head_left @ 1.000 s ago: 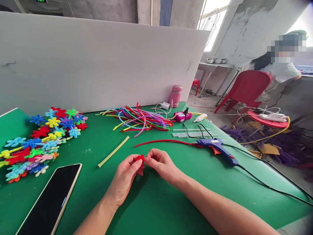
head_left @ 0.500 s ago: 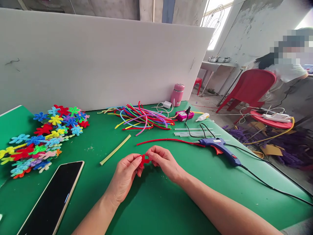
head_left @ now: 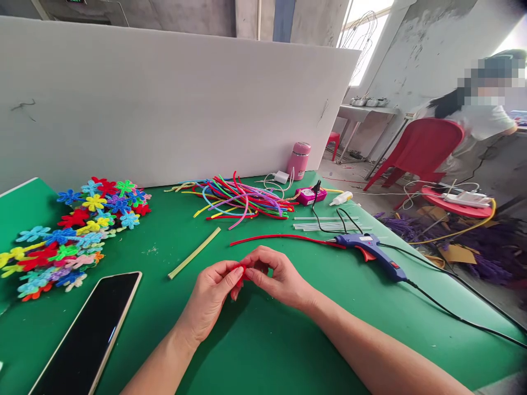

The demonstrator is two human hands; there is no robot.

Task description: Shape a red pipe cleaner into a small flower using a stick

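Over the front middle of the green table (head_left: 255, 340), a small bent piece of red pipe cleaner (head_left: 243, 271) is pinched between my two hands. My left hand (head_left: 209, 296) is closed on its left side, thumb on top. Against it from the right, my right hand (head_left: 280, 280) is closed on the same piece, and its fingertips almost meet the left thumb. Fingers cover most of the piece, so its shape is hard to make out. Beyond my hands lie a long red pipe cleaner (head_left: 280, 236) and a pale yellow strip (head_left: 194, 253).
Pipe-cleaner flowers (head_left: 74, 217) are heaped at left, above a phone (head_left: 88, 334). At the back lie loose pipe cleaners (head_left: 247, 200) and a pink flask (head_left: 299, 161). A corded glue gun (head_left: 366, 245) and glue sticks (head_left: 325, 224) are at right. A person sits beyond.
My right hand has moved slightly left and closed in on my left hand. The red piece, which stuck out between them before, is now mostly covered by fingers.
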